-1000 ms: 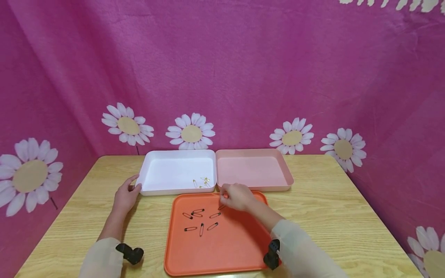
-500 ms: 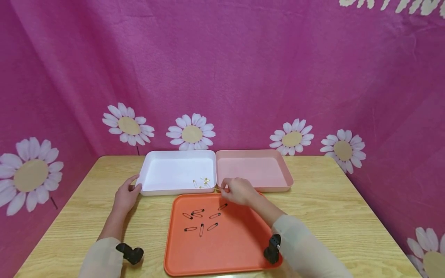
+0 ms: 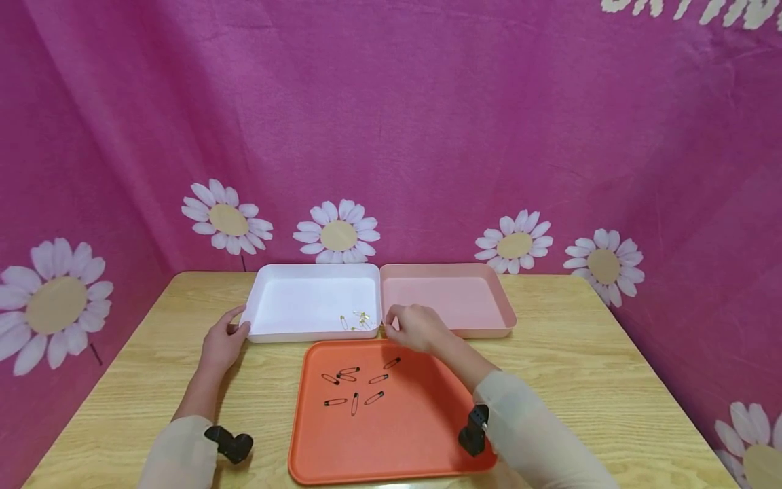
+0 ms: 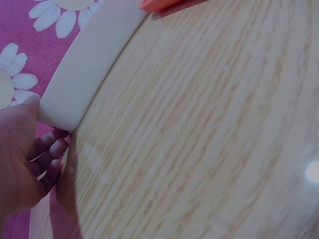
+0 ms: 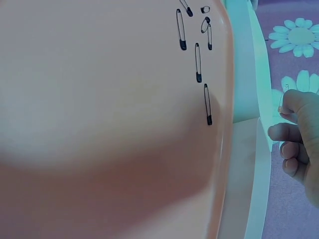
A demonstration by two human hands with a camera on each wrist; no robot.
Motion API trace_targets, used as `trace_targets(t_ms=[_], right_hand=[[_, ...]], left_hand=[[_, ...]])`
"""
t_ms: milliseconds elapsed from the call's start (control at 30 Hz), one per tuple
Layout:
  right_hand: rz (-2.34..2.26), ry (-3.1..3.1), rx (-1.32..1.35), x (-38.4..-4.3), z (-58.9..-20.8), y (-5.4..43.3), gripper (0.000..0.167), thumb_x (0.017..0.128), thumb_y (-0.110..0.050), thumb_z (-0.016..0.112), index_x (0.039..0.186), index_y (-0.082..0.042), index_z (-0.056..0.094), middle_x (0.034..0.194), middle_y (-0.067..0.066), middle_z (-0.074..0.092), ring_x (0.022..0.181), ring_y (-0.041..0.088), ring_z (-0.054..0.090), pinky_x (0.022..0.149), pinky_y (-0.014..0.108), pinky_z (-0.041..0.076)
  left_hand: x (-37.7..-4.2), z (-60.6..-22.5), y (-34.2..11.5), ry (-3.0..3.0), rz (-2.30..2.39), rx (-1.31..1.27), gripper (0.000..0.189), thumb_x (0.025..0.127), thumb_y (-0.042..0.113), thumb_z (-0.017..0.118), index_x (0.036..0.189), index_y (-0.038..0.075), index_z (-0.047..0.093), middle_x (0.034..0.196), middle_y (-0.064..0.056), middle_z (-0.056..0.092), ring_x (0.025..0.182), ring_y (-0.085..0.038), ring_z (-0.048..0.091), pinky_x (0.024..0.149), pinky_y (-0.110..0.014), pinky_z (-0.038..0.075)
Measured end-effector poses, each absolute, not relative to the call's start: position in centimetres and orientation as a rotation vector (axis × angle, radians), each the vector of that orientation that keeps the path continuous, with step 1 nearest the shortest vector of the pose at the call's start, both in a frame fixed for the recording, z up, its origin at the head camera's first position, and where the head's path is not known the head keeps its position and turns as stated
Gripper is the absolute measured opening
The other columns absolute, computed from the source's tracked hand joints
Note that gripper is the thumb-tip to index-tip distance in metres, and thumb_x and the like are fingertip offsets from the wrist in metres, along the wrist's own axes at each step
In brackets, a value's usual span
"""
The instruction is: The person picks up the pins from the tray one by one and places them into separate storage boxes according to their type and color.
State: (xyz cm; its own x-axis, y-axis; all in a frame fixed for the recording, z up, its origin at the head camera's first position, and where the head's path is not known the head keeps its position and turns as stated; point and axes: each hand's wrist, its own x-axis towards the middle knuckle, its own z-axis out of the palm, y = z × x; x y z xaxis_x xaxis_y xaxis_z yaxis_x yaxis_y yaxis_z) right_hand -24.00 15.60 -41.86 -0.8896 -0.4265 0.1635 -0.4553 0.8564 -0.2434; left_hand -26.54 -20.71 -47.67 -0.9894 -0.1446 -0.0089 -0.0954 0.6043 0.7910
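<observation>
Left hand (image 3: 221,345), loosely spread, touches the white tray (image 3: 299,299); right hand (image 3: 420,329) pinches a safety pin (image 5: 282,99); lettering (image 3: 712,11) is cropped, unreadable.

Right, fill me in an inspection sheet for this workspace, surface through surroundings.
Surface: wood-grain table.
Job's things: eight black-ended safety pins on the orange tray; several gold safety pins in the white tray, near its right end; no pins visible in the pink tray beside it.
Clutter: nothing seen.
Hands: left hand holds the white tray's left end; right hand pinches a single pin near the pink tray's near left corner.
Cables: nothing seen.
Surroundings: magenta cloth printed with white flowers.
</observation>
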Motion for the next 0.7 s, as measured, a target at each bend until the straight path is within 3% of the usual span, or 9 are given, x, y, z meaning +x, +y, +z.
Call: trace_targets(t_ms=[700], right_hand=[[0.43,-2.985,0.65,-25.2,-40.8,14.1,0.016,0.088,-0.023,0.055,0.096,-0.013,0.064,0.056,-0.007,0.047,0.054,0.008,0.044,0.053,0.024,0.034]], left_hand=[[-26.5,-47.6,-20.7,-2.769,-1.369,0.209,0.05,0.097,0.024,0.046,0.144,0.011,0.035,0.117,-0.026,0.053,0.106,-0.033,0.047,0.094,-0.048,0.036]])
